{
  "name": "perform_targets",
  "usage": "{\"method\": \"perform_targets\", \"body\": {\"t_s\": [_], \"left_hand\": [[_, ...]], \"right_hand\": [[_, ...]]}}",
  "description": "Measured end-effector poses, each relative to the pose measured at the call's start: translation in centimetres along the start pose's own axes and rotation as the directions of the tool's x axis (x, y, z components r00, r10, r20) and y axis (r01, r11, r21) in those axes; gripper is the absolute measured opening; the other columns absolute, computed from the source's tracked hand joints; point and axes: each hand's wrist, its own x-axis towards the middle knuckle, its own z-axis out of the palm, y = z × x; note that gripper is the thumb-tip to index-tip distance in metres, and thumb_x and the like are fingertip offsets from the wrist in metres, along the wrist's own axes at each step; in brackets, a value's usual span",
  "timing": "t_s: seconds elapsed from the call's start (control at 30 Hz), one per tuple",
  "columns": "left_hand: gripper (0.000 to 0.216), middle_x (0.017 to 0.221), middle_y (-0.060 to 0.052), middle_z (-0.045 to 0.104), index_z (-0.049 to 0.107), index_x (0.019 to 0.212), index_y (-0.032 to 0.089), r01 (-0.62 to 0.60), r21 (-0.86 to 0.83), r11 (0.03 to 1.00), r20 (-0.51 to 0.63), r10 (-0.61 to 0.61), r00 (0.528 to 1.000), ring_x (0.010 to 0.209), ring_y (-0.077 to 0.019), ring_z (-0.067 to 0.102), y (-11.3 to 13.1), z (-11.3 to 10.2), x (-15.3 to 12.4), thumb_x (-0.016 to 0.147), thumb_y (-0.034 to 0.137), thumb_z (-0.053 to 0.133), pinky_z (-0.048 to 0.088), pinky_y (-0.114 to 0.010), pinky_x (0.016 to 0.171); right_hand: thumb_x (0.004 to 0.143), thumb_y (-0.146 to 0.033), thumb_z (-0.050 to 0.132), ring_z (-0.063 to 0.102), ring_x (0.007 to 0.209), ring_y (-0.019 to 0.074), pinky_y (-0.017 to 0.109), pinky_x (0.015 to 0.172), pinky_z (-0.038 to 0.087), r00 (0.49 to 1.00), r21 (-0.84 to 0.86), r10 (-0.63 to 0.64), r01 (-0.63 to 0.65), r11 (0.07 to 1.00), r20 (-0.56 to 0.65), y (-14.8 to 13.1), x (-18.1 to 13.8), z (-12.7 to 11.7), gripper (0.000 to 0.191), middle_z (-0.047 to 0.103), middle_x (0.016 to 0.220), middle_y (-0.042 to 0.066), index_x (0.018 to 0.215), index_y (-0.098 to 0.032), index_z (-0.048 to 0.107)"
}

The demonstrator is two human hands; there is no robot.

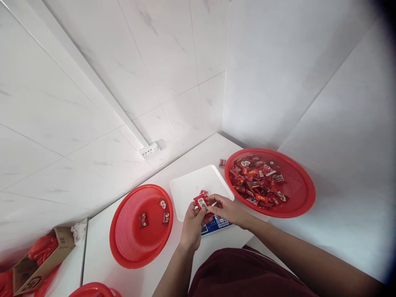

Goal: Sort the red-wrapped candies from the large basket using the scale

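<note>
Both my left hand (194, 220) and my right hand (225, 208) are closed on small red wrapped candies (202, 203), which they hold together over the front edge of a white scale tray (188, 187). One wrapper faces up with a white label; how many pieces are held is hard to tell. Below my hands the scale's blue button panel (221, 222) is partly covered. To the right, a red mesh basket (305, 189) carries a heap of wrapped candies (260, 181). The left red basket (123, 247) has three wrapped candies inside, among them one near its middle (143, 220).
A single wrapped candy (222, 163) lies on the white table (213, 144) beside the right basket. Another red basket (93, 291) shows at the bottom edge. A cardboard box (43, 264) with red plastic bags is at lower left. Tiled walls and a socket strip (149, 151) border the table.
</note>
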Motion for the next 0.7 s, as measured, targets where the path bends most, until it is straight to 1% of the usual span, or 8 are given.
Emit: {"method": "perform_targets", "body": {"t_s": [0.07,0.17,0.23,0.33,0.4,0.47,0.57,0.7], "left_hand": [[0.039,0.105,-0.007,0.063,0.054,0.111,0.022,-0.022,-0.093,0.995,0.014,0.023,1.000,0.092,-0.0163,0.059,0.1,0.7,-0.2,0.076,0.038,0.062,0.045,-0.028,0.077],[0.035,0.111,-0.007,0.060,0.055,0.107,0.022,-0.025,-0.104,0.994,0.006,0.026,1.000,0.101,-0.0184,0.057,0.2,1.4,-0.5,0.076,0.037,0.061,0.046,-0.030,0.081],[0.030,0.106,-0.006,0.062,0.058,0.100,0.021,-0.022,0.005,1.000,-0.040,0.023,0.999,0.096,-0.0180,0.057,0.3,1.3,-0.5,0.077,0.042,0.058,0.046,-0.029,0.077],[0.030,0.085,-0.004,0.063,0.061,0.084,0.019,-0.050,0.239,0.970,-0.108,0.078,0.991,0.078,-0.0146,0.057,0.9,0.7,-0.2,0.078,0.048,0.054,0.045,-0.025,0.067],[0.030,0.072,-0.001,0.060,0.060,0.076,0.017,-0.052,0.304,0.951,-0.109,0.088,0.990,0.066,-0.0115,0.053,1.4,0.1,0.0,0.076,0.047,0.057,0.044,-0.024,0.062],[0.030,0.067,0.001,0.057,0.058,0.074,0.016,-0.031,0.264,0.964,-0.094,0.058,0.994,0.059,-0.0096,0.051,1.8,-0.1,0.1,0.073,0.046,0.061,0.043,-0.023,0.059],[0.030,0.069,0.001,0.058,0.056,0.074,0.017,-0.012,0.099,0.995,-0.083,0.020,0.996,0.060,-0.0094,0.054,1.9,0.1,0.0,0.070,0.046,0.064,0.045,-0.024,0.061],[0.030,0.081,-0.001,0.063,0.059,0.080,0.017,0.011,-0.007,1.000,-0.056,-0.011,0.998,0.069,-0.0111,0.058,1.6,0.9,-0.3,0.070,0.045,0.064,0.047,-0.025,0.065]], "right_hand": [[0.072,-0.044,0.061,0.056,0.075,0.0146,0.027,0.063,0.047,0.999,-0.078,-0.029,0.026,0.997,-0.033,-0.2,-0.4,0.1,0.040,0.062,0.101,0.006,0.103,-0.018,0.057],[0.076,-0.043,0.055,0.058,0.073,0.0152,0.028,0.067,0.046,0.997,-0.137,-0.054,0.047,0.990,-0.052,-0.6,-1.0,0.0,0.032,0.065,0.092,0.004,0.095,-0.018,0.060],[0.076,-0.041,0.053,0.058,0.070,0.0155,0.028,0.065,0.045,0.998,-0.153,-0.046,0.038,0.988,-0.049,-0.9,-1.2,-0.2,0.027,0.066,0.082,0.003,0.089,-0.019,0.061],[0.073,-0.037,0.058,0.056,0.063,0.0144,0.026,0.058,0.043,1.000,-0.191,-0.007,0.005,0.981,-0.013,-1.1,-1.5,-0.7,0.019,0.062,0.067,0.000,0.078,-0.019,0.061],[0.072,-0.036,0.059,0.054,0.059,0.0130,0.025,0.056,0.042,1.000,-0.154,0.024,-0.021,0.988,0.016,-1.3,-1.6,-1.0,0.018,0.060,0.063,-0.001,0.074,-0.018,0.060],[0.072,-0.039,0.060,0.055,0.060,0.0128,0.025,0.057,0.043,0.998,-0.040,0.056,-0.055,0.998,0.027,-1.5,-1.6,-1.2,0.022,0.061,0.066,0.000,0.077,-0.018,0.061],[0.072,-0.045,0.061,0.057,0.062,0.0126,0.027,0.061,0.045,0.996,0.135,0.089,-0.091,0.987,0.018,-2.0,-1.6,-1.5,0.032,0.064,0.073,0.001,0.085,-0.016,0.061],[0.071,-0.045,0.062,0.054,0.058,0.0106,0.025,0.058,0.043,0.997,0.160,0.072,-0.068,0.985,-0.023,-2.3,-1.8,-1.6,0.032,0.060,0.066,0.000,0.080,-0.015,0.061]]}}
